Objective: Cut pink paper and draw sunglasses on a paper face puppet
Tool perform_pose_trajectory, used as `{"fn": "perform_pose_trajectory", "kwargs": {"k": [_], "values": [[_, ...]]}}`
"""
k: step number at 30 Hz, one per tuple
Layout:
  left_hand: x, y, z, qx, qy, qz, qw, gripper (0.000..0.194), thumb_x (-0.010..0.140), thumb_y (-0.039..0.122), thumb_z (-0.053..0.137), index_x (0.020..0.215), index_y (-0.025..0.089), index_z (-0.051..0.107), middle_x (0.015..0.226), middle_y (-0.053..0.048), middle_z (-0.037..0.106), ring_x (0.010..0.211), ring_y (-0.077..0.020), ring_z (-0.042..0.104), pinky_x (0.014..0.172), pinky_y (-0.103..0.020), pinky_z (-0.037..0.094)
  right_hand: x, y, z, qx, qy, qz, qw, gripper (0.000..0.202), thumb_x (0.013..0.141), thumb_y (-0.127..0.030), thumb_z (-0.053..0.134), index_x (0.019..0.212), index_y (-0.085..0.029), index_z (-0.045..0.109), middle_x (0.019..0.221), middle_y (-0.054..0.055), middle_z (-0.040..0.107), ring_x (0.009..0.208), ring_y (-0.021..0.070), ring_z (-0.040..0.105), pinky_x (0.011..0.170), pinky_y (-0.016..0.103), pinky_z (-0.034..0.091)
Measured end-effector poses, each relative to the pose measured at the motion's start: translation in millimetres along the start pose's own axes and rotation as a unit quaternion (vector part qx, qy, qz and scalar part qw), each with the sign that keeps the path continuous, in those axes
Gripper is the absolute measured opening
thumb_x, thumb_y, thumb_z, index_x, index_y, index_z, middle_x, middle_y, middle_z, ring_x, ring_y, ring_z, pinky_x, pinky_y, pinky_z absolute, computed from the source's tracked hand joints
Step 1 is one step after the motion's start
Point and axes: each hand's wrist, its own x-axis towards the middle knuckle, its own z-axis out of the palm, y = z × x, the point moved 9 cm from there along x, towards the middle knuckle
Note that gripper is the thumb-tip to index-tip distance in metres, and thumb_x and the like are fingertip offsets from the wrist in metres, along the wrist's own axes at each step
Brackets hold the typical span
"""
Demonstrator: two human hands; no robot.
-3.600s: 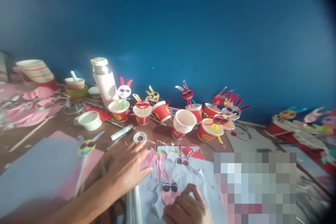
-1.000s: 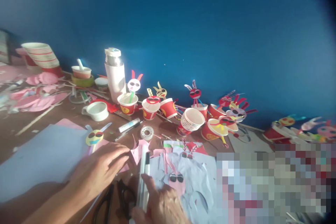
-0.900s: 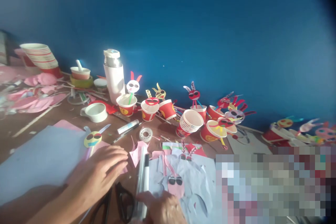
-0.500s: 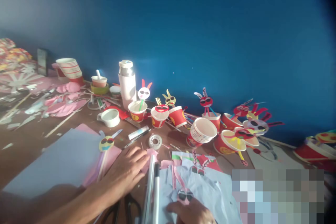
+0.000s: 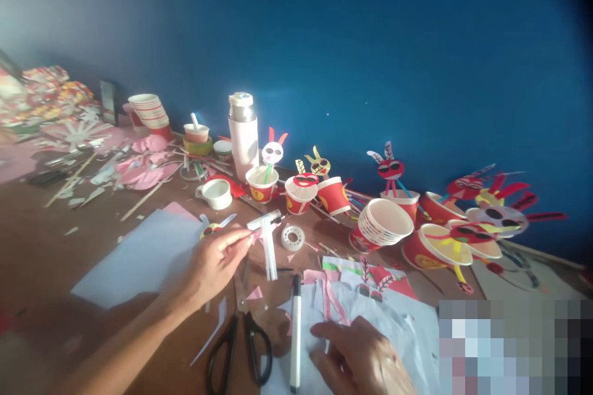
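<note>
My left hand (image 5: pixel 215 265) is raised over the middle of the table, thumb and fingers pinched together. At its fingertips are a bit of pink paper and a clear, whitish plastic strip (image 5: pixel 269 250) that hangs down. My right hand (image 5: pixel 364 355) is low over crumpled light-blue paper (image 5: pixel 412 327), its thumb and forefinger curved and apart; what lies under the palm is hidden. A white marker with a black cap (image 5: pixel 295 333) lies left of it. Black-handled scissors (image 5: pixel 238 321) lie between my hands. Dark-patterned paper ears (image 5: pixel 365 271) rest on the blue paper.
A roll of white tape (image 5: pixel 293 237) lies ahead. Red paper cups (image 5: pixel 262 185) with paper bunny faces, stacked cups (image 5: pixel 382 225) and a white flask (image 5: pixel 244 142) line the blue wall. A blue sheet (image 5: pixel 139 259) and pink scraps (image 5: pixel 148 173) are left. The lower right is blurred out.
My left hand has lifted off the table and the clear strip has moved forward with it, uncovering the scissors. The pink face with dark glasses at my right fingers no longer shows. The view has turned left.
</note>
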Motion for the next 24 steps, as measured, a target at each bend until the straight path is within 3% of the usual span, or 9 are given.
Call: {"fn": "perform_pose_trajectory", "kwargs": {"k": [4, 8, 12, 15, 18, 21, 24], "values": [[-13, -3, -6.5, -0.029, -0.006, -0.049, 0.998, 0.026, 0.088, 0.029, 0.049, 0.085, 0.014, 0.07, 0.075, -0.005, 0.073, 0.065, -0.0159, 0.065, 0.059, -0.021, 0.048, 16, -3, 9, -0.013, -0.038, -0.019, 0.999, 0.032, 0.097, -0.041, 0.039, 0.092, -0.027, 0.068, 0.058, -0.002, 0.066, 0.052, 0.0147, 0.06, 0.053, 0.025, 0.045], [-41, -1, 9.9, -0.018, -0.081, -0.076, 0.994, 0.026, 0.091, 0.03, 0.048, 0.095, 0.02, 0.072, 0.086, -0.004, 0.074, 0.075, -0.0168, 0.066, 0.07, -0.022, 0.047, 40, -10, 18, -0.048, -0.054, -0.062, 0.996, 0.032, 0.098, -0.034, 0.038, 0.086, -0.027, 0.068, 0.072, 0.0, 0.07, 0.066, 0.0183, 0.065, 0.062, 0.029, 0.047], [-77, -6, 25.0, -0.147, -0.14, -0.18, 0.962, 0.032, 0.093, 0.038, 0.045, 0.104, 0.018, 0.068, 0.08, -0.004, 0.07, 0.072, -0.0152, 0.062, 0.069, -0.021, 0.046, 60, -12, 20, -0.061, -0.04, -0.07, 0.995, 0.039, 0.099, -0.032, 0.032, 0.083, -0.026, 0.068, 0.076, 0.002, 0.072, 0.066, 0.0185, 0.067, 0.063, 0.031, 0.047], [-100, 1, 46.2, -0.293, -0.208, -0.236, 0.903, 0.034, 0.09, 0.042, 0.05, 0.09, 0.014, 0.067, 0.071, -0.003, 0.065, 0.064, -0.0125, 0.056, 0.061, -0.02, 0.043, 66, -15, 21, -0.074, -0.03, -0.084, 0.993, 0.039, 0.099, -0.03, 0.032, 0.083, -0.025, 0.067, 0.078, 0.001, 0.073, 0.064, 0.018, 0.067, 0.062, 0.031, 0.047], [-110, 5, 65.3, -0.436, -0.219, -0.284, 0.826, 0.037, 0.082, 0.049, 0.059, 0.082, 0.012, 0.064, 0.063, -0.002, 0.061, 0.055, -0.0103, 0.051, 0.055, -0.02, 0.038, 64, -12, 27, -0.082, -0.042, -0.088, 0.992, 0.033, 0.098, -0.027, 0.035, 0.088, -0.027, 0.066, 0.08, 0.0, 0.072, 0.068, 0.0182, 0.067, 0.065, 0.031, 0.046], [-116, -2, 83.8, -0.544, -0.174, -0.361, 0.738, 0.046, 0.069, 0.058, 0.07, 0.072, 0.013, 0.061, 0.059, -0.002, 0.059, 0.053, -0.0101, 0.05, 0.051, -0.019, 0.035, 59, -6, 35, -0.111, -0.05, -0.102, 0.987, 0.026, 0.096, -0.023, 0.038, 0.096, -0.028, 0.065, 0.084, 0.001, 0.072, 0.072, 0.0195, 0.066, 0.066, 0.031, 0.045], [-122, -11, 96.0, -0.611, -0.091, -0.431, 0.657, 0.045, 0.063, 0.055, 0.077, 0.073, 0.014, 0.062, 0.056, 0.0, 0.057, 0.052, -0.0089, 0.049, 0.049, -0.017, 0.033, 56, -2, 46, -0.141, -0.058, -0.116, 0.981, 0.026, 0.09, -0.016, 0.043, 0.101, -0.028, 0.063, 0.084, 0.002, 0.07, 0.072, 0.0215, 0.066, 0.064, 0.032, 0.044]]}}
